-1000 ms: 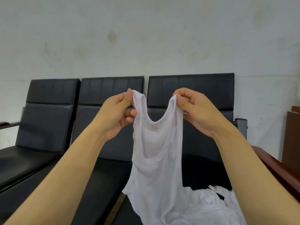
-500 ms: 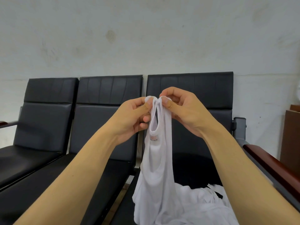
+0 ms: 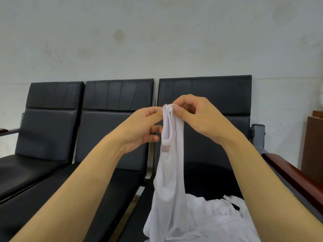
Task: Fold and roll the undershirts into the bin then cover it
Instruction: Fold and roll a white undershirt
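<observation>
Item: white undershirt (image 3: 172, 165), held up in mid-air over the rightmost seat of a row of black chairs (image 3: 115, 137), its lower part draping down onto a heap of further white garments (image 3: 215, 217) on that seat. Grip: left hand (image 3: 141, 130) pinches the top of the straps from the left between thumb and forefinger, remaining fingers curled behind the cloth; right hand (image 3: 197, 117) pinches the same strap tops from the right, fingers bent round them. Both straps are brought together, touching, so the garment hangs doubled lengthwise with the neckline label (image 3: 165, 148) facing the viewer; by judgement, this hold aligns the shoulders for a lengthwise fold ahead of rolling. Edges: the folded side runs down the right, the neck opening gapes at left. Room: the two seats to the left offer flat surface for laying the shirt down; a wooden armrest (image 3: 295, 175) bounds the right side near the forearm, with a brown cabinet (image 3: 312, 145) farther right; a pale wall (image 3: 157, 41) stands behind. Bin and cover: not in view.
</observation>
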The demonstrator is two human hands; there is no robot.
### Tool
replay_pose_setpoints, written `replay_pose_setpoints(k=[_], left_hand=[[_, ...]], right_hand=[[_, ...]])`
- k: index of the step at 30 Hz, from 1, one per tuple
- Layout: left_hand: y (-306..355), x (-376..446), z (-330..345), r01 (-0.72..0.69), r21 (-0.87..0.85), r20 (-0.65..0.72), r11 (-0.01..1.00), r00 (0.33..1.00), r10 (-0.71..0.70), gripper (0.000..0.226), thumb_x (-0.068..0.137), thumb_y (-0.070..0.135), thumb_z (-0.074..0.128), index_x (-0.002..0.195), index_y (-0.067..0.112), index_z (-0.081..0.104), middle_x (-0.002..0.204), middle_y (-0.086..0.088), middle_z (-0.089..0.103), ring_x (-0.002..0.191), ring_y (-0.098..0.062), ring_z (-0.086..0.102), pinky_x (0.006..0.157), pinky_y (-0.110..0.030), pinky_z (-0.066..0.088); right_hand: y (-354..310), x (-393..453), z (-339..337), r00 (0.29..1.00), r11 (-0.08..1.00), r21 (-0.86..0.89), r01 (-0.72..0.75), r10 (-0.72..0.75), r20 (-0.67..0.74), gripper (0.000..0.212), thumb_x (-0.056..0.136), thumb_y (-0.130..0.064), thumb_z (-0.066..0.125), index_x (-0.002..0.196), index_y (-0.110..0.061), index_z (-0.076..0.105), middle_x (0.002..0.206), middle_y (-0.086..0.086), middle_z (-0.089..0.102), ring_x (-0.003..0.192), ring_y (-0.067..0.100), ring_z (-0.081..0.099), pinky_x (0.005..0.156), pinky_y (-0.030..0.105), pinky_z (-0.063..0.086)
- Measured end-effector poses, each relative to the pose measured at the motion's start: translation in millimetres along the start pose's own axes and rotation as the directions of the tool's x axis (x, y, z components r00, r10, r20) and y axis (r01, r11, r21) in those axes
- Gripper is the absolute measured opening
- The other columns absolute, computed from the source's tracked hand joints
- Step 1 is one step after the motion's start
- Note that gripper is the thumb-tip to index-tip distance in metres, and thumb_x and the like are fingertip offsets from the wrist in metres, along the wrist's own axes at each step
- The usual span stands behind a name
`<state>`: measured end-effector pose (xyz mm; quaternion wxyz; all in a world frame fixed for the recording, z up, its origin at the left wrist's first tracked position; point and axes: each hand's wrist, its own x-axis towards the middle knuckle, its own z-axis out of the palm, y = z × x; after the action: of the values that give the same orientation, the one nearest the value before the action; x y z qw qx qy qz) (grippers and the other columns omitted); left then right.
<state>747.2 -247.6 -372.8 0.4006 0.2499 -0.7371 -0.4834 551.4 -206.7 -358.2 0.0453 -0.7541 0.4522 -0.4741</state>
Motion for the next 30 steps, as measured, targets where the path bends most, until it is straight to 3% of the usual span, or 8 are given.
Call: replay_pose_setpoints(k=[3, 6, 11, 16, 19, 21, 25, 30], left_hand=[[0.3, -1.3, -6.7, -0.017, 0.045, -0.030, 0.999, 0.999, 0.018, 0.035, 0.102, 0.041, 0.060, 0.128, 0.019, 0.064, 0.119, -0.003, 0.075, 0.097, -0.038, 0.068, 0.086, -0.045, 0.060], [4.6, -6.9, -12.9, -0.049, 0.036, 0.018, 0.998, 0.999, 0.049, 0.027, 0.100, 0.039, 0.062, 0.121, 0.022, 0.065, 0.117, 0.003, 0.073, 0.075, -0.016, 0.060, 0.059, -0.025, 0.051], [9.9, -13.8, -11.6, -0.152, 0.426, 0.127, 0.892, 0.986, 0.108, 0.022, 0.097, 0.037, 0.069, 0.119, 0.034, 0.068, 0.116, 0.008, 0.070, 0.071, -0.013, 0.065, 0.062, -0.026, 0.053], [13.1, -13.1, -2.5, -0.209, 0.570, 0.162, 0.795, 0.977, 0.142, 0.010, 0.097, 0.034, 0.070, 0.107, 0.031, 0.069, 0.104, 0.015, 0.071, 0.063, -0.013, 0.065, 0.059, -0.021, 0.053], [18.6, -14.0, -4.5, -0.175, 0.673, 0.187, 0.718, 0.980, 0.063, 0.010, 0.098, 0.037, 0.068, 0.103, 0.028, 0.067, 0.097, 0.017, 0.073, 0.066, -0.012, 0.070, 0.057, -0.022, 0.053], [22.3, -16.6, -7.5, -0.156, 0.646, 0.176, 0.747, 0.983, 0.053, 0.016, 0.098, 0.036, 0.067, 0.104, 0.022, 0.061, 0.100, 0.010, 0.076, 0.071, -0.015, 0.075, 0.056, -0.025, 0.053], [28.0, -18.3, -11.8, -0.189, 0.507, 0.059, 0.841, 0.981, 0.184, 0.021, 0.102, 0.031, 0.063, 0.106, 0.013, 0.054, 0.077, -0.008, 0.075, 0.062, -0.022, 0.068, 0.050, -0.028, 0.047], [26.4, -16.1, -6.6, -0.203, 0.405, -0.016, 0.891, 0.973, 0.229, 0.030, 0.099, 0.031, 0.067, 0.122, 0.019, 0.050, 0.061, -0.008, 0.068, 0.048, -0.019, 0.049, 0.049, -0.023, 0.043]], right_hand=[[3.4, -0.1, -6.5, 0.995, 1.000, 0.006, -0.017, 0.017, -0.100, 0.011, 0.100, -0.040, 0.062, 0.106, -0.033, 0.067, 0.108, -0.014, 0.067, 0.097, 0.003, 0.065, 0.085, 0.018, 0.052], [6.4, -0.4, -12.9, 0.982, 1.000, 0.008, -0.030, 0.031, -0.188, 0.010, 0.101, -0.039, 0.061, 0.106, -0.032, 0.066, 0.102, -0.018, 0.068, 0.093, 0.000, 0.066, 0.079, 0.013, 0.051], [7.6, -1.1, -17.4, 0.968, 1.000, 0.005, -0.009, 0.010, -0.250, 0.010, 0.100, -0.038, 0.063, 0.107, -0.031, 0.065, 0.102, -0.017, 0.068, 0.095, 0.006, 0.068, 0.080, 0.014, 0.054], [9.0, -0.7, -18.8, 0.959, 0.999, -0.034, -0.012, 0.002, -0.284, 0.009, 0.100, -0.040, 0.064, 0.105, -0.034, 0.066, 0.099, -0.018, 0.068, 0.094, 0.009, 0.068, 0.084, 0.024, 0.059], [10.4, -0.6, -20.2, 0.952, 0.997, -0.055, -0.045, 0.026, -0.305, 0.009, 0.099, -0.041, 0.065, 0.104, -0.033, 0.067, 0.099, -0.015, 0.069, 0.093, 0.008, 0.067, 0.086, 0.030, 0.060], [9.8, -1.4, -22.6, 0.944, 0.996, -0.055, -0.072, 0.050, -0.326, 0.009, 0.100, -0.041, 0.065, 0.102, -0.032, 0.068, 0.096, -0.015, 0.069, 0.083, 0.006, 0.068, 0.078, 0.027, 0.060], [4.7, -4.6, -25.3, 0.929, 0.991, 0.084, -0.106, 0.129, -0.346, 0.014, 0.101, -0.037, 0.064, 0.106, -0.024, 0.069, 0.093, -0.005, 0.072, 0.049, 0.008, 0.062, 0.055, 0.018, 0.053], [-6.4, -4.7, -22.2, 0.914, 0.922, 0.374, -0.099, 0.233, -0.332, 0.021, 0.102, -0.029, 0.064, 0.115, -0.012, 0.067, 0.099, 0.005, 0.072, 0.053, 0.009, 0.066, 0.049, 0.020, 0.051]])
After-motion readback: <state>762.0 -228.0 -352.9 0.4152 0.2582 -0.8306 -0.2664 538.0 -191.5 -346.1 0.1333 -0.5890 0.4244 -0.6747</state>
